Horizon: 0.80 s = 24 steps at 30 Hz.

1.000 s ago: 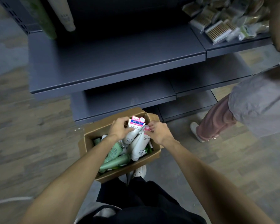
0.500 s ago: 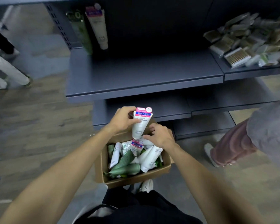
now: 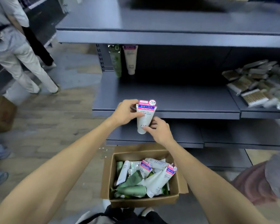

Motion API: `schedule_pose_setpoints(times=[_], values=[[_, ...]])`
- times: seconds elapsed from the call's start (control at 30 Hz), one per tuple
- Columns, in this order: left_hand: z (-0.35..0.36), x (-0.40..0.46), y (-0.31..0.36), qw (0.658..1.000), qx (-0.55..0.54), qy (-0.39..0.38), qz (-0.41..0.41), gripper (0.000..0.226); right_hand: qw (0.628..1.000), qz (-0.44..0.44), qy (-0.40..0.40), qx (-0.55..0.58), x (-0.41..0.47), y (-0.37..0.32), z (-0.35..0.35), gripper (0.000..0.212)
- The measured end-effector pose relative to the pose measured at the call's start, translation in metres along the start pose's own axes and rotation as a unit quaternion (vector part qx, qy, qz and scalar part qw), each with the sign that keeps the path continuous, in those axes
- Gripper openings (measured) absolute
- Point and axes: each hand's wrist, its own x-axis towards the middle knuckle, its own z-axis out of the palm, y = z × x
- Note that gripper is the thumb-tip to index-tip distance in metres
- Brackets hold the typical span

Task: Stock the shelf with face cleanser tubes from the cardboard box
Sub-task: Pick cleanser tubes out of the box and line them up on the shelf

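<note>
While both hands (image 3: 125, 113) (image 3: 158, 130) grip one white tube (image 3: 145, 116), two tubes (image 3: 130, 59) and swab packs (image 3: 252, 88) occupy the shelf (image 3: 168, 101).

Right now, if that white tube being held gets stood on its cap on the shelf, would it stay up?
Probably, though not firmly. The white tube is tall, narrowing to a small cap at the bottom, so it looks apt to tip. Two tubes on the shelf stand cap-down against the back panel. Both the left hand and right hand steady it.

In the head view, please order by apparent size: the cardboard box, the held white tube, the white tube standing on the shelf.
1. Cardboard box.
2. Held white tube, though nearness may enlarge it.
3. Shelf tube.
</note>
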Motion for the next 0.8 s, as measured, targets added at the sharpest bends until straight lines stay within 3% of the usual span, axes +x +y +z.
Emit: schedule_pose_setpoints(times=[0.27,0.5,0.8], values=[[-0.043,0.026,0.025,0.997,-0.016,0.073,0.033,0.027,0.997,-0.061,0.035,-0.012,0.039,-0.052,-0.021,0.036],[-0.042,0.035,0.019,0.990,-0.001,0.143,0.001,0.025,0.997,-0.054,0.046,-0.016,0.062,-0.067,-0.017,0.032],[-0.046,0.045,0.003,0.988,0.011,0.154,-0.004,0.026,0.998,-0.034,0.051,-0.024,0.090,-0.067,0.005,0.033]])
